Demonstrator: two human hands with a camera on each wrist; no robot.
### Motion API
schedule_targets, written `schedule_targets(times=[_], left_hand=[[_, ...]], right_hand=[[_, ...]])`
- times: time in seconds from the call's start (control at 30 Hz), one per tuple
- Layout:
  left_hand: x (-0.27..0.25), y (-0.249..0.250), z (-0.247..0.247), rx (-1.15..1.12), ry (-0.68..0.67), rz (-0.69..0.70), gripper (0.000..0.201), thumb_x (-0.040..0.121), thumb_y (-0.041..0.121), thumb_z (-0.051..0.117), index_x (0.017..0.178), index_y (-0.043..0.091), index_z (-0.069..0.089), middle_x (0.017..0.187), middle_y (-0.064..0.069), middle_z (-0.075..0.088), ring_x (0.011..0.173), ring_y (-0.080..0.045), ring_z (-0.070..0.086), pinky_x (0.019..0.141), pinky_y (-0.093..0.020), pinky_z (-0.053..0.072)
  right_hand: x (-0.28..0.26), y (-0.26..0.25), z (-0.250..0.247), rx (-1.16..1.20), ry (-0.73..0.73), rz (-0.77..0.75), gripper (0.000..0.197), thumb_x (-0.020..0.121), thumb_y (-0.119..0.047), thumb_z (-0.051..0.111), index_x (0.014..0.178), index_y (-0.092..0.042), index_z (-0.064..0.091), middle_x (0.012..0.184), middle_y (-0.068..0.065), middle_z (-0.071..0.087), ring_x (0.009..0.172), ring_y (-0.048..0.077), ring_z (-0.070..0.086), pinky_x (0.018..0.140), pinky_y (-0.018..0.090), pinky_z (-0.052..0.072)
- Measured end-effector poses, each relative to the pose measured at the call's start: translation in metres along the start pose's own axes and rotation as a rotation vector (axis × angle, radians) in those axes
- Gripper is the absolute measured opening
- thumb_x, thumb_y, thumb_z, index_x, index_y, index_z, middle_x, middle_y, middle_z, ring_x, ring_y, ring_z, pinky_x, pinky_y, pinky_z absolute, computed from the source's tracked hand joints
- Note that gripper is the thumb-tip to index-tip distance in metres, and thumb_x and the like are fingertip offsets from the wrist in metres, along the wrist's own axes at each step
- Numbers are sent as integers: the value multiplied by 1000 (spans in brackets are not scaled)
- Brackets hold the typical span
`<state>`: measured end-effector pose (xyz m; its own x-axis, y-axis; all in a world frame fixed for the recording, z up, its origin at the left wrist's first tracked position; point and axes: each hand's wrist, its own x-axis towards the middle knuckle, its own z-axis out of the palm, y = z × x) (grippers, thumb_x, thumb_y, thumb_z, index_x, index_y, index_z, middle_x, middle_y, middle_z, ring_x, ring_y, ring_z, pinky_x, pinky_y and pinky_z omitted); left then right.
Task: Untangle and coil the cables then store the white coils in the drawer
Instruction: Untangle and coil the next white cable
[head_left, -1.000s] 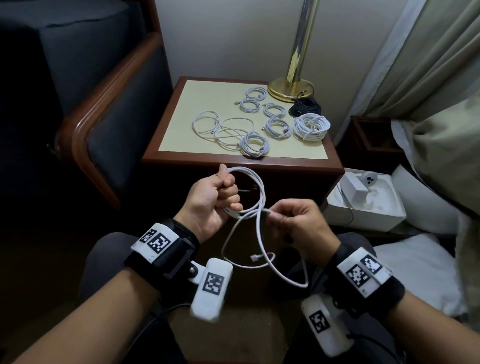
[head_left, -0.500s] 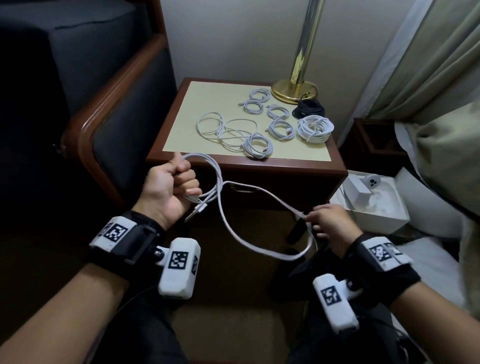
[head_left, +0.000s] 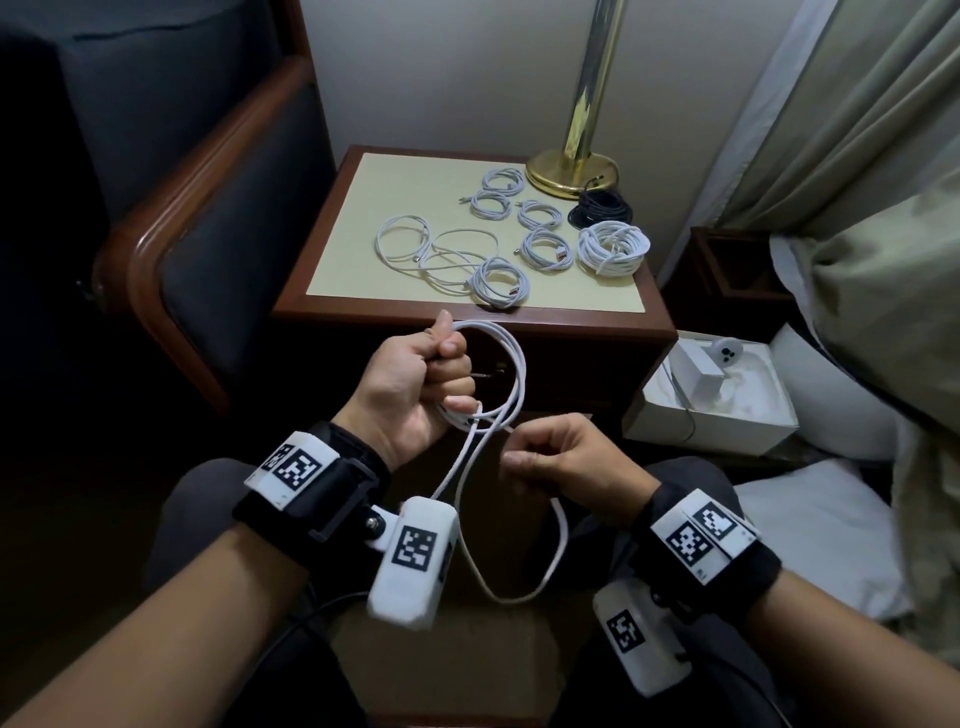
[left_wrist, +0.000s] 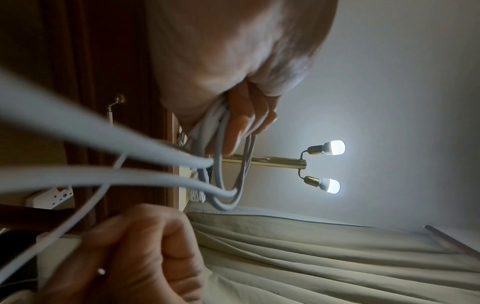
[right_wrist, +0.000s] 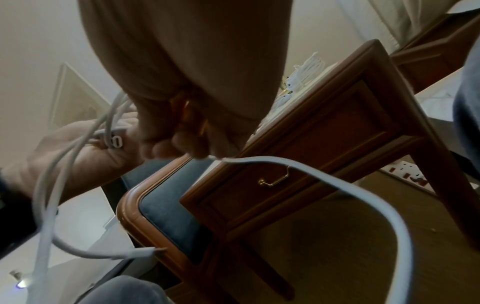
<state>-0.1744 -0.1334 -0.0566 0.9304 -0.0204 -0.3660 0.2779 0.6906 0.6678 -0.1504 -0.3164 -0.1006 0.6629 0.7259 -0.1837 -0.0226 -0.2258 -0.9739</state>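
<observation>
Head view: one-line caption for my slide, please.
Left hand grips white cable loops while right hand pinches its slack before the nightstand.

Left hand (head_left: 415, 384) fisted, thumb up, gripping loops of white cable (head_left: 511, 374). Right hand (head_left: 566, 460) just beside it, fingers curled, pinching the cable's trailing length. Both forearms raised.

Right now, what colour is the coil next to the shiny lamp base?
Black: the black cable coil beside the brass lamp base, clearest in the head view.
</observation>
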Motion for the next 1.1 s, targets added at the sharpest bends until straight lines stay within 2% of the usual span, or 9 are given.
schedule_targets(times=[0.1,0.23,0.37,0.47,0.6,0.73,0.9,1.0,1.1], left_hand=[[-3,4,-3,-7,9,1,53,102,36,37,52,18,42,43,8,20,34,-5,18,38,-17,19],[-5,-4,7,8,-35,-37,51,102,37,37,55,17,41,45,7,19,34,-5,16,39,-17,20],[-4,-10,16,99,-71,-51,52,101,39,38,55,17,41,47,7,18,37,-5,15,39,-17,22],[-5,-5,17,103,-76,-66,51,101,38,37,55,18,41,46,8,18,36,-5,16,38,-17,22],[-6,17,6,93,-12,15,51,103,36,35,55,19,39,44,9,18,35,-5,16,40,-18,19],[-10,41,-9,85,28,133,54,103,35,33,52,20,42,43,9,18,35,-5,16,41,-19,19],[-18,68,-27,-59,80,292,55,102,34,31,50,20,42,42,9,19,35,-5,17,37,-16,21],[-22,75,-39,-60,104,329,51,100,35,37,52,21,42,42,10,20,35,-5,16,38,-16,21],[-21,67,-38,4,93,323,38,90,30,52,56,20,38,42,9,19,36,-5,16,38,-17,21]], right_hand=[[5,2,-7,-62,180,-68,10,84,-6,69,89,-14,65,76,2,63,64,7,56,59,20,48],[6,2,5,65,48,-68,61,71,1,73,125,-21,52,113,10,66,88,29,64,80,40,53],[3,2,15,177,-29,-44,43,75,9,63,108,-18,61,85,-5,69,71,0,63,70,17,52],[4,1,15,148,110,-58,16,80,12,64,96,10,61,70,-3,61,59,-2,57,57,11,46],[7,-2,-2,31,290,-12,28,85,8,62,65,-12,61,46,-8,51,38,1,41,39,15,33],[11,0,-35,-64,527,56,29,86,0,64,58,-11,61,45,1,54,32,9,42,35,17,33],[22,17,-67,90,862,445,33,95,-5,48,62,-4,49,50,12,49,23,11,37,31,12,25],[25,22,-72,94,802,568,27,94,-1,44,68,0,49,36,7,49,20,12,40,28,10,24],[33,20,-54,-98,690,566,18,91,-13,60,97,3,56,65,15,62,39,20,60,34,22,43]])
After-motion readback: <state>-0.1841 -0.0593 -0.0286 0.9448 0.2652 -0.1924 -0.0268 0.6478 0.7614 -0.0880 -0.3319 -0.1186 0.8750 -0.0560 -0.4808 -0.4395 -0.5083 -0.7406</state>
